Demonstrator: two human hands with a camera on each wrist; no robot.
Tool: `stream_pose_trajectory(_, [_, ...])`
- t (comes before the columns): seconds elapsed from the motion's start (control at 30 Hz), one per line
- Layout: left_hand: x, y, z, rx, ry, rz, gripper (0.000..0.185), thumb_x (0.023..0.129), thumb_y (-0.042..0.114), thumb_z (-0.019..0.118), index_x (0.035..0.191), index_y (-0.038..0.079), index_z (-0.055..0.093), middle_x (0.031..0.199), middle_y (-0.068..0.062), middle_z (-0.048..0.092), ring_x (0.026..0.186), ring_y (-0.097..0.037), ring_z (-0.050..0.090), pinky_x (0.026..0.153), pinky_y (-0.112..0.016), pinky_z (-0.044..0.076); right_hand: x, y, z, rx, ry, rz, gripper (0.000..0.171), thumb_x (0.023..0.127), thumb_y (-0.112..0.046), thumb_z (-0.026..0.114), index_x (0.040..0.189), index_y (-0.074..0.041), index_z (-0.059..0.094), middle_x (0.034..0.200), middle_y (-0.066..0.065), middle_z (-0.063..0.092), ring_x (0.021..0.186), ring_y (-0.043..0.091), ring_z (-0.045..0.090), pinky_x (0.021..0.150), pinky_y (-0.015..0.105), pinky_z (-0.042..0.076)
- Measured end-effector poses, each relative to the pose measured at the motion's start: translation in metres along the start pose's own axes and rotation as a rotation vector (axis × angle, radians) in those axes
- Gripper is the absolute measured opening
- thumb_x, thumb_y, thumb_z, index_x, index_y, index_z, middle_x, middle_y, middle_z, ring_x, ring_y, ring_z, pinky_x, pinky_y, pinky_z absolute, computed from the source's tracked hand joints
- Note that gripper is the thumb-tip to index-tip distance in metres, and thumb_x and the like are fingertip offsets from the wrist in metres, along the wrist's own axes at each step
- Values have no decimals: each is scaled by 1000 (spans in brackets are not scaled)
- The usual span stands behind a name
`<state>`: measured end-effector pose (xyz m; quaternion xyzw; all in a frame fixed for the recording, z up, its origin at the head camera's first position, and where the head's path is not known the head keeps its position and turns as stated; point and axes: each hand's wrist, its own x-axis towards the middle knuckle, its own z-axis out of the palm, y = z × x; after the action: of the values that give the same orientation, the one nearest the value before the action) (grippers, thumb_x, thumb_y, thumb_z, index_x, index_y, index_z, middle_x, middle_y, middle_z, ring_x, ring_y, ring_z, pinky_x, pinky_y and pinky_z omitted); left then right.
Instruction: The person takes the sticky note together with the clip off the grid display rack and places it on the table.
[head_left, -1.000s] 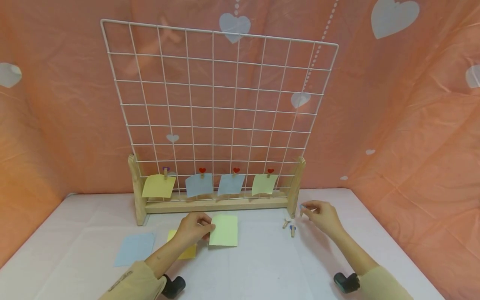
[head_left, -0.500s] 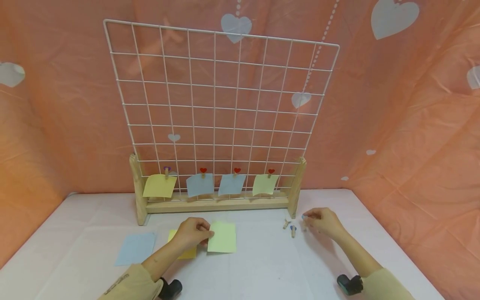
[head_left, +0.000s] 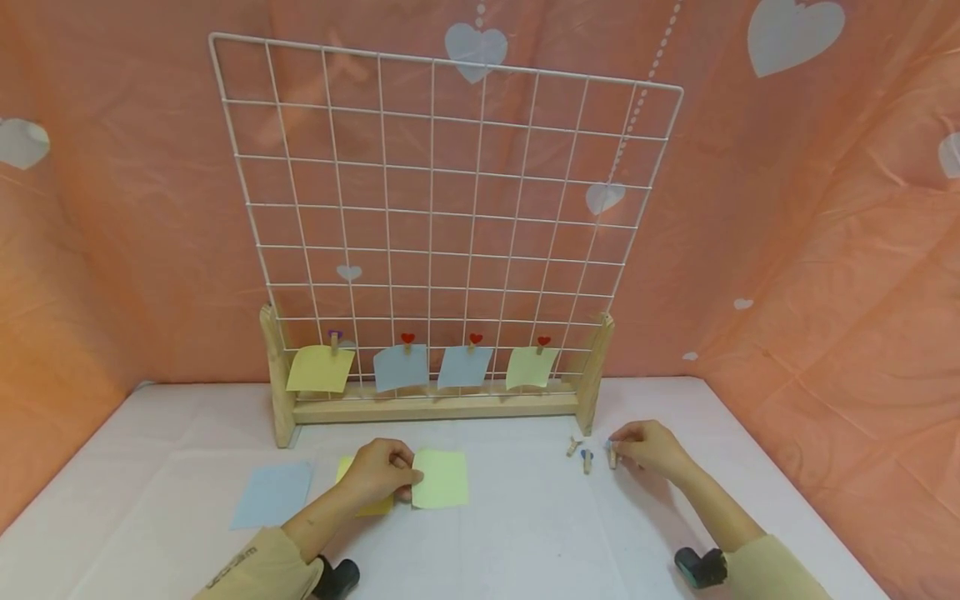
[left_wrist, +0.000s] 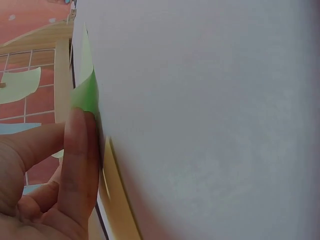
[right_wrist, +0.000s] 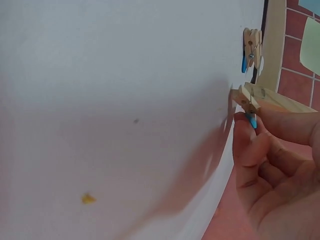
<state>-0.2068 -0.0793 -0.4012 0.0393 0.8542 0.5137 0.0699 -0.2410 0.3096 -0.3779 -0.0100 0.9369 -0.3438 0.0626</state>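
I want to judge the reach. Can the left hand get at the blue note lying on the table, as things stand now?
Probably yes: the blue note lies flat beside the left hand with only table between, but that hand already pinches the green note.

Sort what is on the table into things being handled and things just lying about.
In hand:
- pale green square paper note, pinched by the left hand
- small wooden clothespin with a blue tip, pinched by the right hand

Lying about:
- light blue paper sheet
- yellow paper note
- two spare wooden clothespins
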Motion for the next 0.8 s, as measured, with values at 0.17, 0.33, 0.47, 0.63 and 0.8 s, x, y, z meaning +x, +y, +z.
stream_pose_trajectory(0.17, [0,0,1,18,-4,21,15,78,-5,71,88,-8,60,67,-6,58,48,-13,59,54,-25,52,2,2,1,6,-18,47,20,90,-6,60,103,8,65,77,5,62,64,15,52,58,27,46])
stream_pose_trajectory(0.33, [0,2,2,71,17,69,17,75,-5,73,86,-6,59,64,-5,55,46,-13,57,51,-24,49,2,2,2,-2,-16,83,20,90,-7,61,103,7,66,78,7,62,66,16,52,59,26,46])
stream_pose_trajectory(0.47, [-1,3,4,110,21,98,19,73,-6,75,84,-6,58,59,-4,54,44,-13,56,51,-24,49,2,2,2,-23,-7,84,19,89,-8,63,102,6,67,80,7,62,67,16,52,59,26,46])
stream_pose_trajectory(0.63, [-1,6,5,209,51,110,28,71,-3,78,89,-5,56,51,-3,54,42,-11,50,55,-24,46,3,0,3,-39,11,80,20,89,-7,63,103,5,67,84,9,63,67,16,52,59,26,47])
stream_pose_trajectory(0.8, [-1,9,5,300,73,77,40,70,3,81,99,-5,53,48,-2,53,43,-12,50,57,-27,45,3,-5,2,-53,75,22,20,88,-9,62,102,4,68,90,13,67,72,17,55,60,27,47])
